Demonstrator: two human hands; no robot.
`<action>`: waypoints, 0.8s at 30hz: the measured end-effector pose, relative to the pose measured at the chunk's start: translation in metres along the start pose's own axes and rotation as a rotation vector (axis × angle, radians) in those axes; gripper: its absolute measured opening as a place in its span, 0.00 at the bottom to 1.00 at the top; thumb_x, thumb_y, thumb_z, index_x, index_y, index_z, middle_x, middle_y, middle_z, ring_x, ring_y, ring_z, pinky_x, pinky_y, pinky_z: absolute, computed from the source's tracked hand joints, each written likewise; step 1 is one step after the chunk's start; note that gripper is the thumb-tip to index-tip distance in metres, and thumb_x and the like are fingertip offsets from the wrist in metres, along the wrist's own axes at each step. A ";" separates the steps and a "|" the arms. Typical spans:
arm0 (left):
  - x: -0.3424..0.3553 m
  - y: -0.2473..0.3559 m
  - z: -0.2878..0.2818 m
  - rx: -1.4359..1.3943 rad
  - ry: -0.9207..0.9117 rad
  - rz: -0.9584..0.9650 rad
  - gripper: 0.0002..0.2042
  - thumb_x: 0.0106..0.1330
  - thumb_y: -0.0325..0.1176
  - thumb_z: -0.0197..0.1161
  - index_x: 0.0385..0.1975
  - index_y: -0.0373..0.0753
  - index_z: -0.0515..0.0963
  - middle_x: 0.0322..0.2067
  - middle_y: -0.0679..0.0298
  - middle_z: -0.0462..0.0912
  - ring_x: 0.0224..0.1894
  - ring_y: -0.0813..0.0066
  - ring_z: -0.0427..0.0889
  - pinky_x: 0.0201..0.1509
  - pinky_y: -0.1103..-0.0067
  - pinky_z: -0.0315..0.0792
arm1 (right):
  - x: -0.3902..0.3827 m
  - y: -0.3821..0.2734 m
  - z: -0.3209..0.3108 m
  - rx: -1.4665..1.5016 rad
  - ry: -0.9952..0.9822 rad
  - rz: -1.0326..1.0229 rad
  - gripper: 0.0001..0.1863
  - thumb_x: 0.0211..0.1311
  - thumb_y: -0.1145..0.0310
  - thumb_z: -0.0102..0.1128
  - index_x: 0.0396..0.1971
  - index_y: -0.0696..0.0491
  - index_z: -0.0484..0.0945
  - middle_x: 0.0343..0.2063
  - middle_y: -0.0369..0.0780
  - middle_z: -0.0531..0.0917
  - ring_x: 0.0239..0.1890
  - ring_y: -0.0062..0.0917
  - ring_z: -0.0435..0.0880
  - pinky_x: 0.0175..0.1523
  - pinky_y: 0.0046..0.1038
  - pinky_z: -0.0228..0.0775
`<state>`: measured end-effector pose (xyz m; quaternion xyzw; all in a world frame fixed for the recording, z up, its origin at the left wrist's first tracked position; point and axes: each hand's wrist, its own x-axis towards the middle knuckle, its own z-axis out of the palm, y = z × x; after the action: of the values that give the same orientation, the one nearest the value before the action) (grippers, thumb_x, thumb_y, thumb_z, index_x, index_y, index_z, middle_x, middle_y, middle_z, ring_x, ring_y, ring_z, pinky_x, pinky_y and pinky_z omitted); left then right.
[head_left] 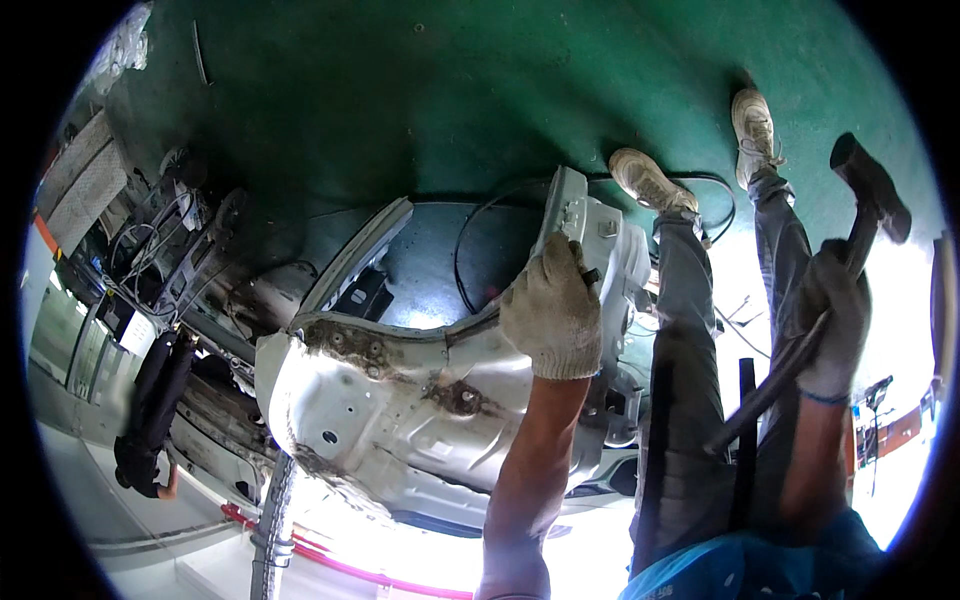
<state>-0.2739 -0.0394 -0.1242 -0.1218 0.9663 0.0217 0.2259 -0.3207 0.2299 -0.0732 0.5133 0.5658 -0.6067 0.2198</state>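
My left hand [555, 310], in a whitish knitted glove, is closed at the right-hand edge of a white car body section [400, 420]. The dark end of a short rod-like tool [592, 277] sticks out of that fist; the rest is hidden by the glove. The body section has brown, dirty patches and two rails reaching away from me. My right hand [835, 310], also gloved, is wrapped round the handle of a hammer [872, 190]. Its dark head is raised at the far right, well apart from the left hand, and the handle slants down across my leg.
A black hose [465, 250] curls over the green floor [420, 100] beyond the body section, near my shoes [648, 180]. At the left lie stripped vehicle parts [190, 260] with cables. Another person in dark clothes [155, 410] stands beside them. A red hose [350, 570] runs along the lower edge.
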 end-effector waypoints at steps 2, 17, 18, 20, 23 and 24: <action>0.000 0.000 0.000 0.002 -0.013 0.020 0.06 0.65 0.35 0.64 0.39 0.47 0.77 0.27 0.58 0.83 0.27 0.53 0.84 0.30 0.61 0.77 | -0.021 0.041 -0.001 -0.249 -0.118 0.065 0.09 0.65 0.69 0.61 0.27 0.48 0.71 0.15 0.30 0.71 0.12 0.15 0.71 0.15 0.20 0.61; -0.030 -0.004 -0.012 0.035 -0.250 0.116 0.06 0.67 0.39 0.63 0.39 0.47 0.80 0.28 0.62 0.83 0.30 0.60 0.84 0.42 0.64 0.74 | 0.022 0.034 -0.009 -0.397 -0.258 0.321 0.07 0.55 0.69 0.63 0.30 0.52 0.74 0.16 0.32 0.72 0.10 0.16 0.68 0.14 0.21 0.62; -0.032 -0.004 -0.017 0.016 -0.267 0.125 0.06 0.67 0.38 0.63 0.39 0.46 0.80 0.28 0.62 0.83 0.31 0.61 0.84 0.42 0.64 0.73 | 0.022 0.033 -0.015 -0.413 -0.243 0.306 0.07 0.56 0.69 0.63 0.30 0.52 0.74 0.16 0.32 0.72 0.10 0.16 0.68 0.14 0.21 0.62; -0.038 -0.006 -0.026 -0.029 -0.284 0.120 0.06 0.66 0.38 0.63 0.38 0.46 0.80 0.27 0.62 0.82 0.32 0.61 0.84 0.41 0.65 0.73 | 0.025 0.031 -0.022 -0.463 -0.283 0.226 0.07 0.55 0.70 0.64 0.29 0.53 0.74 0.16 0.32 0.72 0.10 0.16 0.67 0.13 0.19 0.63; -0.054 -0.020 -0.051 -0.148 -0.119 0.152 0.10 0.63 0.35 0.63 0.43 0.43 0.80 0.27 0.63 0.81 0.34 0.63 0.83 0.47 0.63 0.75 | 0.037 0.039 -0.041 -0.468 -0.316 0.221 0.07 0.56 0.71 0.62 0.32 0.54 0.74 0.16 0.33 0.72 0.09 0.18 0.67 0.11 0.25 0.62; -0.061 -0.024 -0.058 -0.185 -0.051 0.166 0.12 0.63 0.35 0.63 0.45 0.43 0.80 0.27 0.63 0.81 0.34 0.64 0.83 0.49 0.63 0.75 | 0.039 0.040 -0.045 -0.469 -0.332 0.219 0.08 0.56 0.71 0.62 0.33 0.54 0.74 0.16 0.33 0.72 0.09 0.18 0.67 0.11 0.25 0.63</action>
<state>-0.2402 -0.0549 -0.0450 -0.0610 0.9608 0.1327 0.2356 -0.2852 0.2728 -0.1183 0.4004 0.5881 -0.5077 0.4858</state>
